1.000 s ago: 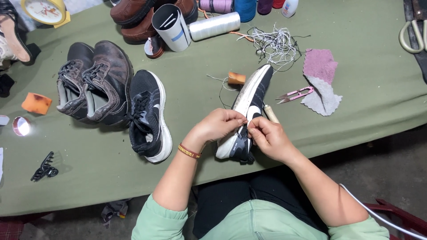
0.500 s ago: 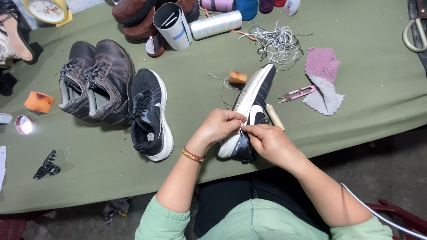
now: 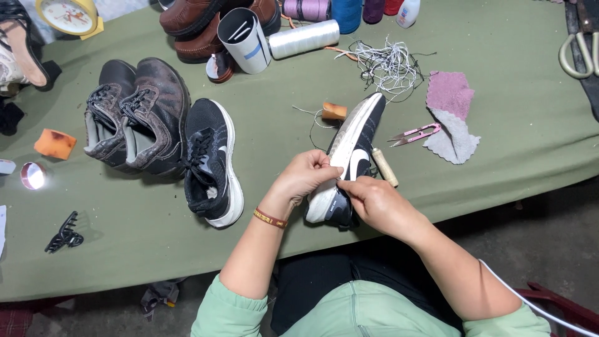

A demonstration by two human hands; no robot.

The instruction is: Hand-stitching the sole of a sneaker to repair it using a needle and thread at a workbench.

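A black sneaker with a white sole (image 3: 355, 140) lies on its side near the front edge of the green table (image 3: 511, 143), heel toward me. My left hand (image 3: 306, 176) grips its sole edge near the heel. My right hand (image 3: 369, 201) holds the heel from the other side, fingers pinched at the sole seam. A wooden-handled tool (image 3: 384, 166) lies just right of the shoe. The matching black sneaker (image 3: 211, 161) rests upright to the left.
A pair of worn brown shoes (image 3: 138, 115), pink thread snips (image 3: 415, 133), cloth pieces (image 3: 450, 115), tangled thread (image 3: 388, 62), thread spools (image 3: 304, 39), brown leather shoes (image 3: 206, 19), an orange sponge (image 3: 55, 143), a hair clip (image 3: 64, 233) and a clock (image 3: 67, 14) lie about.
Both hands stay on the sneaker's heel; the fingers have shifted slightly along the sole seam. The view has drifted a little.
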